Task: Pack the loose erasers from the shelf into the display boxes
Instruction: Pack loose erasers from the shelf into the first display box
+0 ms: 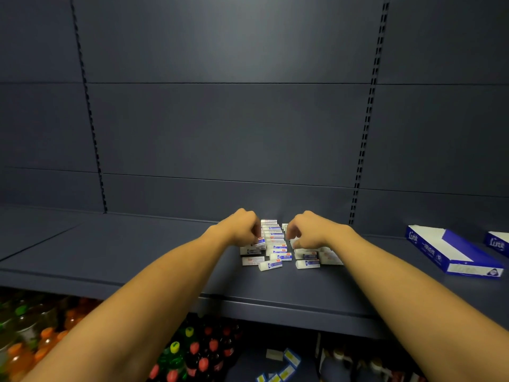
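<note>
Both arms reach far across the shelf (154,252). Left hand (242,226) fingers curl onto the erasers (274,238); right hand (308,230) likewise. Actual grasp indeterminate. Display box (451,252) right; second box (497,242) cut off.

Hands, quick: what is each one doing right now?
Left hand: fingers curled, pinching an eraser in the pile.
Right hand: fingers curled over the erasers; whether it holds one cannot be told.

Blue display box (451,252): white "line" script; second box (497,242) likewise.
</note>
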### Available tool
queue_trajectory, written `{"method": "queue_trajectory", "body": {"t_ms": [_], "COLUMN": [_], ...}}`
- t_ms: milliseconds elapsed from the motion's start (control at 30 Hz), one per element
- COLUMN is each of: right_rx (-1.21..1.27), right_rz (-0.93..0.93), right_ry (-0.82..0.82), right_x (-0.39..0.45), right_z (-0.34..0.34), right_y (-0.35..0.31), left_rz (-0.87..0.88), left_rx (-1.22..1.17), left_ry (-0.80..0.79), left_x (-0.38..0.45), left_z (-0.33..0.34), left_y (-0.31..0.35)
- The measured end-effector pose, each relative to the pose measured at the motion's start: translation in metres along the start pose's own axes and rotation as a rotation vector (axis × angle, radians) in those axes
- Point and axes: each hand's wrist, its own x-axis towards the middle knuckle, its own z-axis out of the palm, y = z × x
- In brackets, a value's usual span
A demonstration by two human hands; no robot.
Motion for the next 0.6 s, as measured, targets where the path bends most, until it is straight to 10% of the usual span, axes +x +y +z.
{"method": "queue_trajectory", "body": {"t_ms": [600], "right_rx": [0.055], "right_rz": [0.017], "right_ry": [-0.008], "right_x": [0.015], "right_z": [0.046], "right_y": [-0.021], "left_rz": [-0.059], "left_rx": [-0.049], "left_ry": [0.020], "left_x": [-0.011], "left_z": [-0.007], "left_y": [-0.012]}}
